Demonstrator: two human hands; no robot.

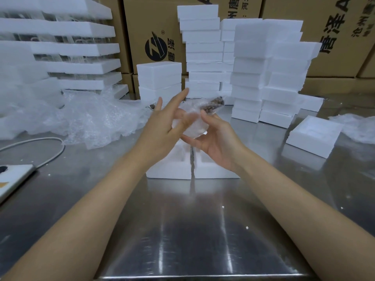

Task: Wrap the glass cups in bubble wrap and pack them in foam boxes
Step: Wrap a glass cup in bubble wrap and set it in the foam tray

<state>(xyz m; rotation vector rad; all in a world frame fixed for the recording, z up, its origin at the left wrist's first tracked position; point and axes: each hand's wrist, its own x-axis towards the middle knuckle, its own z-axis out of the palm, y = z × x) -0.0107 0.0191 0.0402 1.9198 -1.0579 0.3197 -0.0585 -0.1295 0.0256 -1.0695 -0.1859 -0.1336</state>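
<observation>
A glass cup wrapped in bubble wrap (191, 120) is held in the air over the middle of the steel table, a brownish lid or stopper showing at its far end. My right hand (215, 138) cradles it from below with curled fingers. My left hand (166, 122) lies against its left side, fingers straight and spread. Right under the hands sit two open foam box halves (182, 169) side by side, each with a moulded cavity.
A heap of loose bubble wrap (87, 118) lies at the left. Stacks of closed foam boxes (263, 78) stand behind, foam trays with glassware (67, 47) at far left, cardboard cartons (334, 37) at the back. Another foam half (314, 136) lies right; a cable and white device (14, 177) left.
</observation>
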